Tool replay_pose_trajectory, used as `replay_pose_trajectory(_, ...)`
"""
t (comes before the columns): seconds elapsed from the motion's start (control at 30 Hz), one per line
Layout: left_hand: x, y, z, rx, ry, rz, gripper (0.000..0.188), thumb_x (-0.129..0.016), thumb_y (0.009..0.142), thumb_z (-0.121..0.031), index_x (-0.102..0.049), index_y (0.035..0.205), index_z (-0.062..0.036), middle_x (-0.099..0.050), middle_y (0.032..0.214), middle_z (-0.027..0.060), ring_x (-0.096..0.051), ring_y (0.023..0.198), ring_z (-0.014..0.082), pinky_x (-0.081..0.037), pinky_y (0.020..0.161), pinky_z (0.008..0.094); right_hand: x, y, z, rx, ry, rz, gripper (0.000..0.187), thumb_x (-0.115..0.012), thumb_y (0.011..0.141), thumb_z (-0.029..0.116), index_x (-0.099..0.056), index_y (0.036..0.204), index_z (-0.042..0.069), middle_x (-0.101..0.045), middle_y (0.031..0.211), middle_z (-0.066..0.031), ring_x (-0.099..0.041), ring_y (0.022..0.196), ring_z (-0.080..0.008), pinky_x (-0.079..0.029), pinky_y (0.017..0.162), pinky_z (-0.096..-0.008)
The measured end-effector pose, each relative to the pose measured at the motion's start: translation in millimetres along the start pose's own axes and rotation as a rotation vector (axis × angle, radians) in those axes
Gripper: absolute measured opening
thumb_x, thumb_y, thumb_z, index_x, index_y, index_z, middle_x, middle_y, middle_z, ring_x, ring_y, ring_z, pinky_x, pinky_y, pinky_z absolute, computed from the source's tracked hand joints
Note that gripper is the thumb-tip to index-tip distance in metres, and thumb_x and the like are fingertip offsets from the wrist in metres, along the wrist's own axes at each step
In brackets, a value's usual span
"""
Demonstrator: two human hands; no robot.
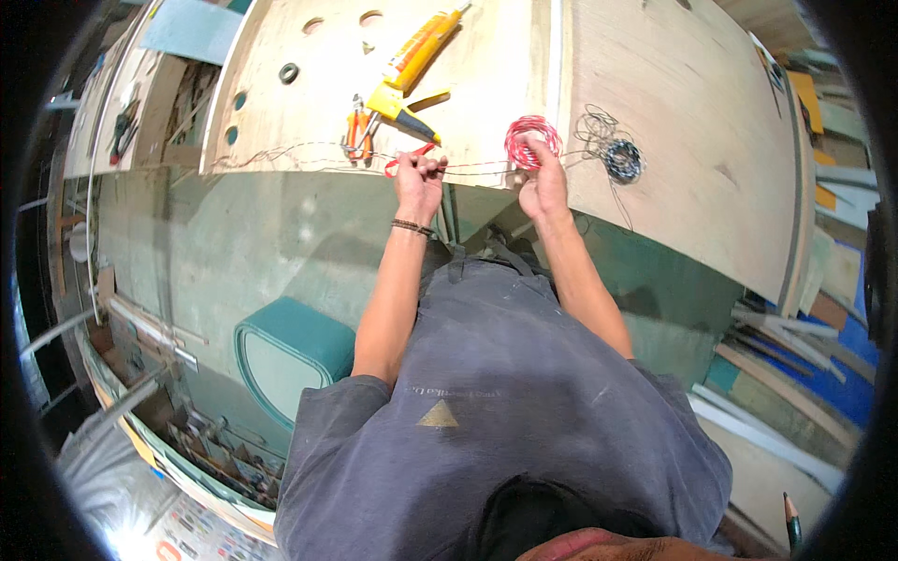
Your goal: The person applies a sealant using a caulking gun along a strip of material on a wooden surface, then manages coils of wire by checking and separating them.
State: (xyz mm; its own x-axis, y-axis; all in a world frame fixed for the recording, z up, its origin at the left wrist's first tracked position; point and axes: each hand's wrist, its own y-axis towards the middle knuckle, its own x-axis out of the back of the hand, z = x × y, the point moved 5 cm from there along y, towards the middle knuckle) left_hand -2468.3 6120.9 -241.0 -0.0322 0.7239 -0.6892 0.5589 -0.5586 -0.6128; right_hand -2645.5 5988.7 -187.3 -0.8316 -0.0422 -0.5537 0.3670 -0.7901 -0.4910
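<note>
My left hand point(421, 182), fingers curled closed, is at the near edge of the plywood bench top point(281, 112). A small red looped thing point(392, 168) shows at its fingers; its kind is unclear. Further right, my right hand point(544, 184) grips the lower side of a coil of red-and-white wire point(531, 133), thumb over it. A thin strand runs between the two hands. Left of my left hand, loose twisted wire point(271, 154) trails along the edge. Just beyond lie orange-handled pliers point(359, 129) and a yellow caulking gun point(385, 99) with a yellow tube point(419, 54).
A coil of dark wire point(622, 161) with loose strands lies on the right-hand panel point(673, 93). A black ring point(289, 73) rests near round holes in the board. Below left stands a green stool point(295, 351). Wood strips point(786, 383) are piled at the right.
</note>
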Motion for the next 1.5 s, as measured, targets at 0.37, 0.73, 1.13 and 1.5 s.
replay_pose_trajectory(0.37,-46,39,9,0.141,-0.131,0.136,0.049,-0.022,0.114,-0.047,-0.042,0.085,-0.0135,-0.023,0.058,-0.0037,-0.026,0.049,0.0121,-0.035,0.053,0.0289,114,-30,135,0.166,0.354,0.062,0.033,-0.068,0.095,0.011,-0.063,0.126,0.003,-0.072,0.117,-0.0114,-0.069,0.113,-0.0292,-0.056,0.1,-0.0519)
replay_pose_trajectory(0.73,-43,54,8,0.087,-0.077,-0.006,0.048,-0.024,0.113,-0.049,-0.043,0.083,-0.0163,-0.022,0.055,-0.0058,-0.019,0.043,0.0109,-0.022,0.04,0.0274,204,12,160,0.407,0.056,-0.179,0.032,-0.066,0.091,0.002,-0.062,0.123,-0.001,-0.071,0.103,-0.0115,-0.071,0.082,-0.0191,-0.063,0.076,-0.0384)
replay_pose_trajectory(1.13,-16,60,-6,-0.146,-0.149,-0.165,0.033,-0.028,0.11,-0.03,-0.039,0.083,-0.0148,-0.022,0.056,-0.0048,-0.019,0.043,0.0112,-0.021,0.039,0.0284,207,71,152,0.183,-0.031,-0.121,0.02,-0.058,0.1,0.008,-0.066,0.116,0.0,-0.073,0.106,-0.0151,-0.073,0.096,-0.0277,-0.061,0.088,-0.046)
replay_pose_trajectory(1.5,-10,-30,24,-0.735,0.939,-0.442,0.039,-0.057,0.106,-0.028,-0.058,0.132,0.0013,-0.067,0.105,0.0116,-0.062,0.093,0.0186,-0.051,0.09,0.0341,173,67,138,-0.057,0.575,0.197,0.022,-0.051,0.1,0.011,-0.063,0.117,0.003,-0.07,0.099,-0.0109,-0.069,0.092,-0.0257,-0.058,0.092,-0.0508)
